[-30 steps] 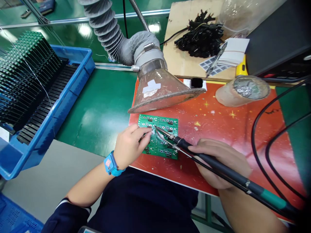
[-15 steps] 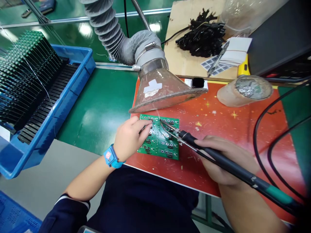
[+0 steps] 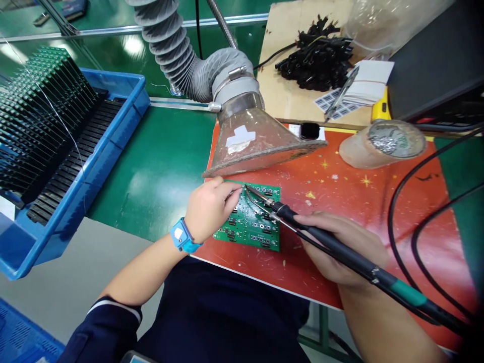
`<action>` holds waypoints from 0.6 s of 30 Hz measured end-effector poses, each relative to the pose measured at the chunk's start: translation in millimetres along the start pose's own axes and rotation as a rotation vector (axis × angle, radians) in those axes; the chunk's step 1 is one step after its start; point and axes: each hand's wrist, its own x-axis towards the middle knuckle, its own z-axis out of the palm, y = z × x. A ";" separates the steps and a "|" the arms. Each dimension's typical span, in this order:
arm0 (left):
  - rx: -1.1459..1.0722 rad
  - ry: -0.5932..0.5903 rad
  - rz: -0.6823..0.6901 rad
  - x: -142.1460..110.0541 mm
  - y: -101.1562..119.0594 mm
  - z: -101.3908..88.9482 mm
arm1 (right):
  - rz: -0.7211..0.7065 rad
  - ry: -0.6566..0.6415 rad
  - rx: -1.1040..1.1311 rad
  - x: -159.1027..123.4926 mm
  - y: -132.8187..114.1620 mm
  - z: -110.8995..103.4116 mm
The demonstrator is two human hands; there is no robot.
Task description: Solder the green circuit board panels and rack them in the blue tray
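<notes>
A green circuit board (image 3: 247, 229) with rows of small components lies on the red mat in front of me. My right hand (image 3: 340, 247) is wrapped round a black soldering iron (image 3: 325, 239) with a green band and a thin metal tube alongside its tip. The iron's tip is at the upper middle of the board. My left hand (image 3: 212, 206), with a blue watch on the wrist, reaches over the board's left side. Its thumb and forefinger are pinched together close to the tip; whatever they hold is too small to make out.
A fume extraction hood (image 3: 260, 136) on a grey hose hangs just beyond the board. A blue crate (image 3: 128, 116) with upright circuit boards stands left. A round container (image 3: 381, 143), black cables (image 3: 313, 58) and labels (image 3: 336, 103) lie to the right and back. Black cords (image 3: 397, 201) loop at the right.
The iron's tip has shifted slightly left and up on the board. My left hand has moved a little right and up, bringing its pinched fingertips close to the tip.
</notes>
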 end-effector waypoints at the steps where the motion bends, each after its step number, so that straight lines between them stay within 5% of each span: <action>1: 0.001 -0.001 0.002 -0.2 -0.2 0.5 | 0.006 -0.001 0.001 -0.4 -0.1 -0.5; 12: 0.000 -0.001 0.031 -8.2 0.4 -3.7 | 0.012 -0.016 0.107 -1.3 -0.4 -6.2; 18: -0.214 0.096 -0.177 -18.9 2.7 -27.4 | 0.039 0.089 0.107 -13.1 8.2 -5.9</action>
